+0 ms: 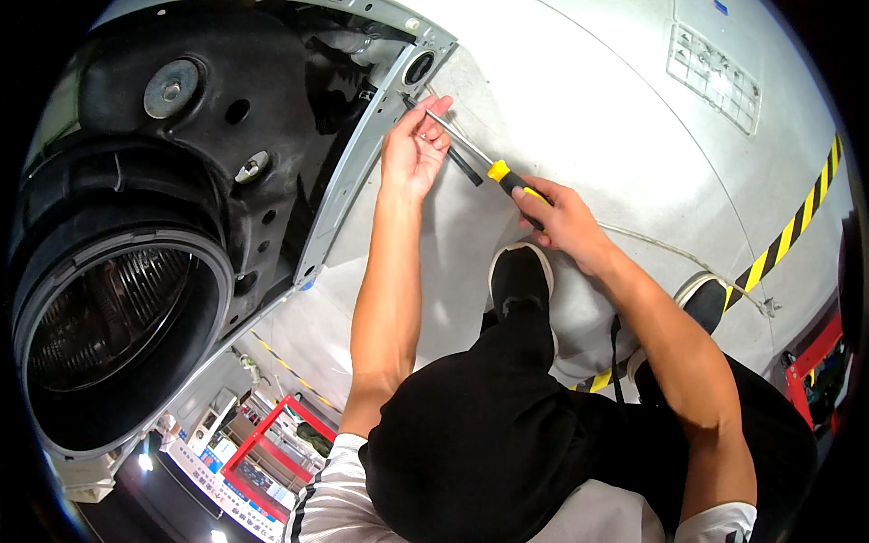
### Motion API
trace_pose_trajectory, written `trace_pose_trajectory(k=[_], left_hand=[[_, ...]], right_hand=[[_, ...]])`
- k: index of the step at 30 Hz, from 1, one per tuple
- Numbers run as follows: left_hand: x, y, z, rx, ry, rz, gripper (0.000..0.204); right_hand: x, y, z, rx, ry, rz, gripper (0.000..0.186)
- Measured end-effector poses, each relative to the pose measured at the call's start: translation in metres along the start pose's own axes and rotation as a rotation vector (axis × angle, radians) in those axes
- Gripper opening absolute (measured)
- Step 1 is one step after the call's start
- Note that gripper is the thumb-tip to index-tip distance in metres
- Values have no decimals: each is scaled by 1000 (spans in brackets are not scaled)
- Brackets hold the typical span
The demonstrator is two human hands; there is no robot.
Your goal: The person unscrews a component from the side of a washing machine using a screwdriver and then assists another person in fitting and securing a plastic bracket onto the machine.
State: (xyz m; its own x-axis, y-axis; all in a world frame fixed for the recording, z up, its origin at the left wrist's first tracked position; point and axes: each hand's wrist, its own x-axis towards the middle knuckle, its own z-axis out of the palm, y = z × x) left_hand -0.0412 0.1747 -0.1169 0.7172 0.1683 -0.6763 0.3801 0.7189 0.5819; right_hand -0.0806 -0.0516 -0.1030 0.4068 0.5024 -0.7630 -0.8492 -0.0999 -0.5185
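Observation:
My right hand [566, 220] is wrapped round the yellow-and-black handle of a screwdriver [511, 182]. Its metal shaft slants up and left to the pale metal edge [351, 154] of a vehicle body part, close to a round black-lined opening [418, 68]. My left hand [418, 149] is at that edge, fingers curled and pinched around the screwdriver's tip. What those fingers grip is too small to make out. A narrow black strip [465, 167] sticks out beside the left hand; whether the hand holds it, I cannot tell.
On the left are a black moulded panel with bolts [172, 88] and a large round duct opening [118, 348]. A thin cable [665, 242] runs across the light floor by my shoes [522, 281]. Yellow-black tape [797, 222] and red frames [272, 448] stand farther off.

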Motion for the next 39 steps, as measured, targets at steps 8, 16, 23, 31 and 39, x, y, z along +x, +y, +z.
trace_pose_trajectory(k=[8, 16, 23, 31, 39], left_hand=[[10, -4, -3, 110, 126, 59, 24], [-5, 9, -1, 342, 12, -67, 25], [-1, 3, 6, 285, 75, -122, 25], [0, 1, 7, 492, 184, -32, 27], [-9, 8, 15, 464, 22, -109, 23]], right_hand=[[3, 20, -11, -228, 169, -210, 38], [-7, 1, -8, 192, 3, 64, 41], [-9, 5, -22, 383, -66, 155, 40], [-14, 3, 3, 26, 172, -60, 32], [-19, -5, -2, 101, -23, 209, 53]])
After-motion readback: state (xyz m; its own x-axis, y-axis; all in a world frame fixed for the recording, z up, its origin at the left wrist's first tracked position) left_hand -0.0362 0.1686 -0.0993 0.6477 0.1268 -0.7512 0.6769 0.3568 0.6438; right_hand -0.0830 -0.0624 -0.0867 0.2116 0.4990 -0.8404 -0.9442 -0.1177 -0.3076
